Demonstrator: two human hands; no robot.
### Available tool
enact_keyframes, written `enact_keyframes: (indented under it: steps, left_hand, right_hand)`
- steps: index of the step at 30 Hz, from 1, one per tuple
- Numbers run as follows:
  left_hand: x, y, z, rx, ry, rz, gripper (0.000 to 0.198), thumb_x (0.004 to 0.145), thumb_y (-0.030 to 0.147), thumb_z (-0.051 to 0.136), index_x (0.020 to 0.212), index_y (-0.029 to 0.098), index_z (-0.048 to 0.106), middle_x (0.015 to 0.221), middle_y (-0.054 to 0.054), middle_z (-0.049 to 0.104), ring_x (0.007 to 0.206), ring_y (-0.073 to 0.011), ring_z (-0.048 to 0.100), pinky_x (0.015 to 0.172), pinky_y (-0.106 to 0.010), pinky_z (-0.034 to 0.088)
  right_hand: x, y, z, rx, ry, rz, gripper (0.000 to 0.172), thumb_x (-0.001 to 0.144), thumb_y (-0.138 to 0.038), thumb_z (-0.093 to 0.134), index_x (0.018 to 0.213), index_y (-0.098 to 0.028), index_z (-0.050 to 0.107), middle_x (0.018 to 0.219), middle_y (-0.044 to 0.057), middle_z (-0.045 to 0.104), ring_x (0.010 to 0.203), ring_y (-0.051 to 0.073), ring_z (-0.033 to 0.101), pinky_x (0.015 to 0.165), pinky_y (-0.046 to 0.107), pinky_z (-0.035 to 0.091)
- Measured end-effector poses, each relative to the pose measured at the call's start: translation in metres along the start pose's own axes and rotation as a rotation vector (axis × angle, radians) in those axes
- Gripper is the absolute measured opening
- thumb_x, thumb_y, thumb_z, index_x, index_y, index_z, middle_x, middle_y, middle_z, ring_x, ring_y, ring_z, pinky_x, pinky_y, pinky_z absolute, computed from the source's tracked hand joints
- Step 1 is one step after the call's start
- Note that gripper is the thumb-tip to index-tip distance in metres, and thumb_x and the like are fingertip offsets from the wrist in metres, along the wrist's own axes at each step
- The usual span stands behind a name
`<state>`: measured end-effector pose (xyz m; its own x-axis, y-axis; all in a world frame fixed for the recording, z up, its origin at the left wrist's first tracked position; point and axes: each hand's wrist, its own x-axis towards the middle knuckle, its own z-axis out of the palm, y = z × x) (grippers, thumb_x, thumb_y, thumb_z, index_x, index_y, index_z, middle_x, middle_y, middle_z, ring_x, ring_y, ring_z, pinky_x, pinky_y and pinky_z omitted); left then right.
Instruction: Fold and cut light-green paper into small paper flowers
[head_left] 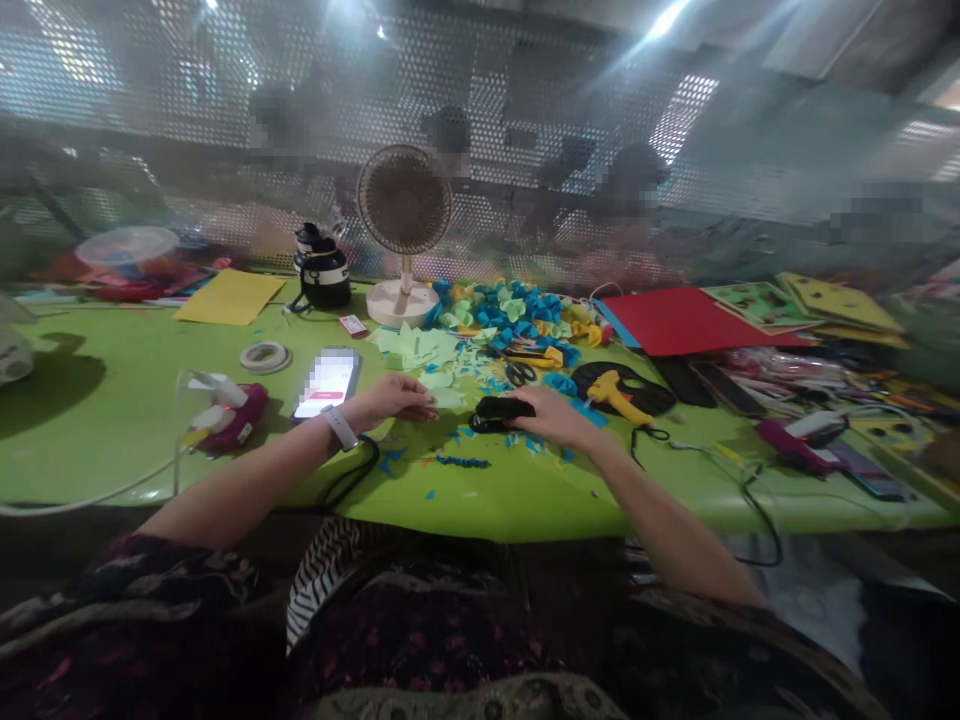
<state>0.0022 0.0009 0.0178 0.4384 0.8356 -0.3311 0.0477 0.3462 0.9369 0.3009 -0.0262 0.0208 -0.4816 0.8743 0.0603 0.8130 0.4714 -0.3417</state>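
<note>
My left hand [399,397] rests on the green table [112,400], its fingers pinched on a pale green paper piece [444,398]. My right hand [555,415] is closed around a black stapler [499,411] lying on the table just right of that paper. A white band sits on my left wrist. Small blue and green paper scraps [461,461] lie scattered in front of both hands. A phone [327,383] with a lit screen lies left of my left hand.
A stack of green paper squares [420,345], a heap of blue and yellow paper flowers [517,312], scissors [517,370], a yellow glue gun [619,395], a desk fan [403,235], tape roll [265,356], red sheet [679,320] and yellow sheet [229,296]. People sit behind a mesh screen.
</note>
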Motion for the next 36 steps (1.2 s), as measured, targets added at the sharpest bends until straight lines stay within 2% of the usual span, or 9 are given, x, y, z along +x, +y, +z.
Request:
enact_keyframes:
  steps: [6,14,19,25,30,36]
  left_hand:
    - [0.008,-0.018,0.019,0.001,-0.002,-0.048,0.020,0.063,0.019,0.085,0.064,0.011,0.067,0.067,-0.007,0.074,0.062,-0.0130,0.069,0.065,-0.023,0.055]
    - [0.014,-0.030,0.039,-0.043,-0.082,-0.108,0.022,0.064,0.021,0.085,0.064,0.011,0.065,0.068,-0.008,0.074,0.061,-0.0127,0.069,0.068,-0.026,0.057]
    - [0.015,-0.029,0.043,-0.050,-0.101,-0.140,0.019,0.067,0.017,0.082,0.066,0.012,0.064,0.066,-0.008,0.073,0.060,-0.0131,0.069,0.065,-0.025,0.057]
    - [0.016,-0.028,0.044,-0.095,-0.079,-0.154,0.031,0.060,0.017,0.087,0.074,0.014,0.060,0.066,-0.009,0.074,0.063,-0.0190,0.072,0.062,-0.029,0.058]
    - [0.015,-0.024,0.048,-0.064,-0.025,-0.159,0.034,0.062,0.013,0.086,0.081,0.015,0.058,0.067,-0.008,0.074,0.064,-0.0206,0.073,0.065,-0.032,0.060]
    - [0.018,-0.025,0.050,-0.060,0.004,-0.161,0.034,0.063,0.008,0.084,0.081,0.015,0.056,0.064,-0.006,0.071,0.061,-0.0213,0.072,0.064,-0.033,0.060]
  right_hand:
    - [-0.009,-0.010,-0.002,0.046,-0.032,-0.028,0.029,0.081,-0.031,0.065,0.107,-0.019,0.066,0.105,0.009,0.069,0.097,0.025,0.064,0.082,0.033,0.046]
    - [-0.010,-0.018,0.000,0.015,-0.027,0.022,0.029,0.080,-0.030,0.066,0.105,-0.018,0.068,0.103,0.009,0.070,0.095,0.026,0.064,0.081,0.034,0.046]
    - [-0.009,-0.026,-0.007,0.113,-0.008,0.026,0.041,0.079,-0.044,0.068,0.112,-0.018,0.065,0.110,0.009,0.069,0.099,0.025,0.064,0.085,0.035,0.047]
    - [0.030,-0.045,-0.014,0.245,0.164,0.055,0.042,0.088,-0.053,0.056,0.107,-0.016,0.066,0.102,0.008,0.070,0.092,0.020,0.064,0.084,0.031,0.047]
    - [0.069,-0.061,0.000,0.127,0.101,0.057,0.051,0.094,-0.059,0.041,0.104,-0.016,0.065,0.106,0.009,0.069,0.095,0.021,0.063,0.082,0.029,0.044]
    - [0.079,-0.067,0.018,0.003,0.049,0.112,0.060,0.095,-0.064,0.033,0.112,-0.015,0.063,0.116,0.014,0.067,0.107,0.025,0.060,0.085,0.030,0.042]
